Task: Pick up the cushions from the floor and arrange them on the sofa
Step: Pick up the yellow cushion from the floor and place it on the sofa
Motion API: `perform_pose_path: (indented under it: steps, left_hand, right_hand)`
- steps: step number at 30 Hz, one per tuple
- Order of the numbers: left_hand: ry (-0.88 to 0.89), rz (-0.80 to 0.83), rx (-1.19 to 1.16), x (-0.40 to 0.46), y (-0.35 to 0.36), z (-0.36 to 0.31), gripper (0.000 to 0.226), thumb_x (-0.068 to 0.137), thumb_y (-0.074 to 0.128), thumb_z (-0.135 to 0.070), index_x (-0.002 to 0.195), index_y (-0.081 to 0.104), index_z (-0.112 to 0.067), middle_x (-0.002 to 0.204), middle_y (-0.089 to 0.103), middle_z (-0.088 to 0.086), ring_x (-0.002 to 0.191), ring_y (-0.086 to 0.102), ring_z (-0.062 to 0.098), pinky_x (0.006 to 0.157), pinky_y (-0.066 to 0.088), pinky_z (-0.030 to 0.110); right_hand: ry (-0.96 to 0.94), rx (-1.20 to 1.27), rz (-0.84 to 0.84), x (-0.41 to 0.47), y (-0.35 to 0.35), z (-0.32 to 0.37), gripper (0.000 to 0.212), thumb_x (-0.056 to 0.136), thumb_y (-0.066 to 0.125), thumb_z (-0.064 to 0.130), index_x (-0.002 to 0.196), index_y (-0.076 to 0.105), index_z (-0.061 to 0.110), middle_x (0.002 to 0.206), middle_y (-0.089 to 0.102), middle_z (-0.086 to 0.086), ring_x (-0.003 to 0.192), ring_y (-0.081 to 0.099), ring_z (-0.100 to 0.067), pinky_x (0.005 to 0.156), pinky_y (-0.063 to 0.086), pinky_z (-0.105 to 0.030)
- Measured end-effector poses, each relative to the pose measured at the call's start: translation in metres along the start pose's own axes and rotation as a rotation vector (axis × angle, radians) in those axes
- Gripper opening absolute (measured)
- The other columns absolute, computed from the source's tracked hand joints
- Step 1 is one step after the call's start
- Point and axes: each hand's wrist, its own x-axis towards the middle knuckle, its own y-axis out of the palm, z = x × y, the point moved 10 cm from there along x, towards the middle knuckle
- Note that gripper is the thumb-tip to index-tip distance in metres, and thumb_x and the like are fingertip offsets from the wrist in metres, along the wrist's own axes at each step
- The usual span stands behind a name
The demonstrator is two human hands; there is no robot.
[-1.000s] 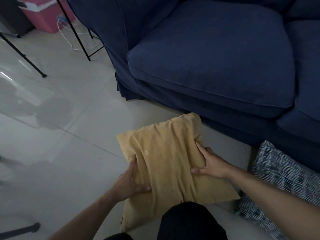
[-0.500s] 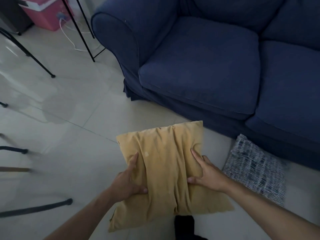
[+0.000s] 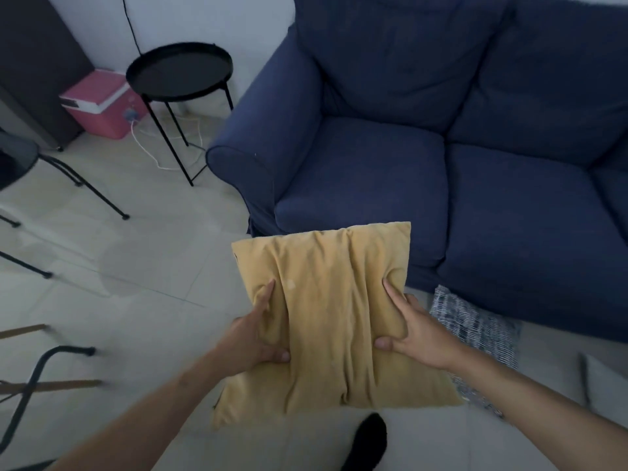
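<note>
I hold a yellow cushion (image 3: 333, 307) in the air in front of me, above the floor and just short of the sofa's front edge. My left hand (image 3: 253, 338) grips its left side and my right hand (image 3: 416, 331) grips its right side, thumbs pressed into the fabric. The dark blue sofa (image 3: 407, 171) fills the upper right, its seats bare. A blue-and-white patterned cushion (image 3: 479, 331) lies on the floor at the sofa's foot, partly hidden by my right arm. A pale grey cushion (image 3: 608, 385) shows at the right edge on the floor.
A round black side table (image 3: 180, 71) stands left of the sofa arm, with a pink box (image 3: 98, 103) and a white cable behind it. Black chair legs (image 3: 85, 188) stand at the left. My dark-socked foot (image 3: 368, 440) is on the tiled floor below the cushion.
The yellow cushion has risen off the floor with both hands on it. The view has lifted, so the sofa back, side table and more floor now show.
</note>
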Motion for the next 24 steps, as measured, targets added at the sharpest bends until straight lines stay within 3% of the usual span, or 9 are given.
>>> perform_pose_path:
  steps: [3, 7, 16, 21, 24]
  left_hand:
    - [0.036, -0.013, 0.053, 0.012, -0.031, -0.036, 0.145, 0.068, 0.095, -0.058, 0.154, -0.021, -0.067, 0.171, 0.03, 0.006, 0.15, 0.041, 0.035, 0.12, 0.036, 0.046]
    - [0.086, -0.052, 0.103, 0.041, -0.067, -0.087, 0.144, 0.07, 0.095, -0.053, 0.157, -0.018, -0.063, 0.172, 0.029, 0.006, 0.151, 0.04, 0.034, 0.12, 0.035, 0.043]
    - [0.143, -0.073, 0.217, 0.143, -0.122, -0.201, 0.143, 0.069, 0.094, -0.058, 0.153, -0.021, -0.068, 0.176, 0.019, 0.003, 0.155, 0.033, 0.034, 0.125, 0.031, 0.043]
    - [0.198, -0.076, 0.262, 0.203, -0.142, -0.252, 0.142, 0.072, 0.094, -0.054, 0.155, -0.022, -0.066, 0.176, 0.022, -0.001, 0.154, 0.038, 0.031, 0.121, 0.033, 0.037]
    - [0.24, -0.073, 0.275, 0.24, -0.153, -0.279, 0.141, 0.074, 0.093, -0.053, 0.153, -0.023, -0.068, 0.176, 0.019, -0.002, 0.152, 0.039, 0.031, 0.12, 0.034, 0.038]
  right_hand:
    - [-0.029, 0.017, -0.055, 0.005, -0.036, 0.012, 0.127, 0.086, 0.084, 0.061, 0.164, -0.016, 0.057, 0.158, 0.026, 0.012, 0.145, 0.037, -0.013, 0.122, 0.034, -0.03]
    - [-0.039, 0.034, -0.116, 0.027, -0.084, 0.015, 0.128, 0.086, 0.084, 0.061, 0.165, -0.017, 0.056, 0.153, 0.031, 0.012, 0.139, 0.044, -0.014, 0.119, 0.041, -0.035]
    - [-0.068, 0.098, -0.188, 0.087, -0.208, -0.002, 0.122, 0.087, 0.081, 0.063, 0.144, -0.026, 0.077, 0.154, 0.029, 0.015, 0.134, 0.05, -0.015, 0.118, 0.048, -0.042]
    - [-0.072, 0.113, -0.272, 0.124, -0.263, -0.017, 0.122, 0.089, 0.082, 0.06, 0.145, -0.025, 0.077, 0.158, 0.027, 0.017, 0.141, 0.045, -0.018, 0.121, 0.045, -0.045]
    - [-0.059, 0.136, -0.328, 0.146, -0.289, -0.029, 0.123, 0.09, 0.083, 0.055, 0.155, -0.02, 0.07, 0.165, 0.023, 0.015, 0.148, 0.04, -0.019, 0.126, 0.04, -0.046]
